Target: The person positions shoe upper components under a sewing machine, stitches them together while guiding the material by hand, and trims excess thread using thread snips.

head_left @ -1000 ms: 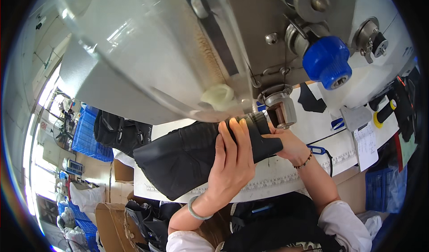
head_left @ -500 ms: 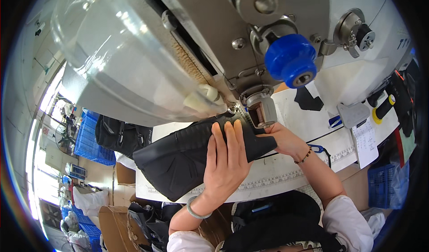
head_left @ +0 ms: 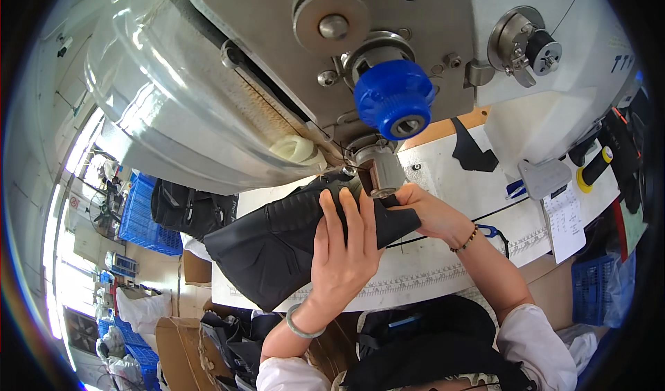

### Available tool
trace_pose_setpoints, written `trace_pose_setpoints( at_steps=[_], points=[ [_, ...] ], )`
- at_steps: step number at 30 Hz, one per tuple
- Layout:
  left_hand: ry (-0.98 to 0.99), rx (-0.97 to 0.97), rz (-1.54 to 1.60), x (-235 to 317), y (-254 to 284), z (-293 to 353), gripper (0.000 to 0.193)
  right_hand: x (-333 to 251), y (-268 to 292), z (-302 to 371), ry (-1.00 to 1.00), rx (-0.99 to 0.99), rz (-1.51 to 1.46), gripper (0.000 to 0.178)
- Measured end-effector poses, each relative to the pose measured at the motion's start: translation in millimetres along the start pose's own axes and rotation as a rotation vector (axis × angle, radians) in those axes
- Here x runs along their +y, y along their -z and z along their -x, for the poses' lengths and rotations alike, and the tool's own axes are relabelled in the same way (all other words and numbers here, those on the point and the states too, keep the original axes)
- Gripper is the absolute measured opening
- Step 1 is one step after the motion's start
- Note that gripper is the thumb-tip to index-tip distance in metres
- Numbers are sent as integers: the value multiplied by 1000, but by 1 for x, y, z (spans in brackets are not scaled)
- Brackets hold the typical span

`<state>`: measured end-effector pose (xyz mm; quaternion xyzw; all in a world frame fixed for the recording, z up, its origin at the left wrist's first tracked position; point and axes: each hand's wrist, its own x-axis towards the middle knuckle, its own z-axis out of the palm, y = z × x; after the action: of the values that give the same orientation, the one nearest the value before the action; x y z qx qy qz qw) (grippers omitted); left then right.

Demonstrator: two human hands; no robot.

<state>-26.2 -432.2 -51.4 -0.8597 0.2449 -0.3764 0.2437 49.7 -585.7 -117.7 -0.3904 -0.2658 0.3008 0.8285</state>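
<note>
A black padded leather-like piece [head_left: 260,249] with stitched ridges lies slanted on the white worktable [head_left: 429,270], its far edge by the needle area of a sewing machine [head_left: 277,38]. My left hand [head_left: 346,252] rests flat on top of the piece, fingers stretched toward the machine. On the other side, my right hand [head_left: 433,214] grips the piece's right end close to the metal roller foot [head_left: 379,173]; some of its fingertips are hidden behind the foot and the material. The needle point itself is too obscured to make out.
A blue tension knob [head_left: 395,100] juts from the machine head. To the right lie a black cut piece [head_left: 474,148], small blue snips [head_left: 490,231], a written sheet [head_left: 564,218] and a yellow-black spool [head_left: 594,169]. Black bags [head_left: 190,207] sit at the left beside a blue crate [head_left: 142,218].
The view has shifted, so the machine head appears farther left. Both hands and the black piece sit slightly farther left in the picture, with much the same hold.
</note>
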Motion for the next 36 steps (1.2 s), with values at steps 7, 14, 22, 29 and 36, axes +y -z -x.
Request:
trace_pose_setpoints(
  at_steps=[7, 14, 22, 29, 36],
  points=[
    [-7, -62, -94, 6, 7, -6, 71, -4, -4, 0, -44, 124, -45, 21],
    [-68, -52, -121, 0, 8, -8, 37, -4, -8, 2, -29, 145, -146, 22],
    [-89, -76, -63, -9, 7, -8, 85, -3, -12, 2, 29, 124, -202, 22],
    [-83, -37, -7, -13, 2, -5, 82, -3, -14, 5, -12, 119, -212, 23],
    [-87, -39, 2, -14, 2, -6, 78, -1, -14, 4, 36, 107, -176, 22]
  ],
)
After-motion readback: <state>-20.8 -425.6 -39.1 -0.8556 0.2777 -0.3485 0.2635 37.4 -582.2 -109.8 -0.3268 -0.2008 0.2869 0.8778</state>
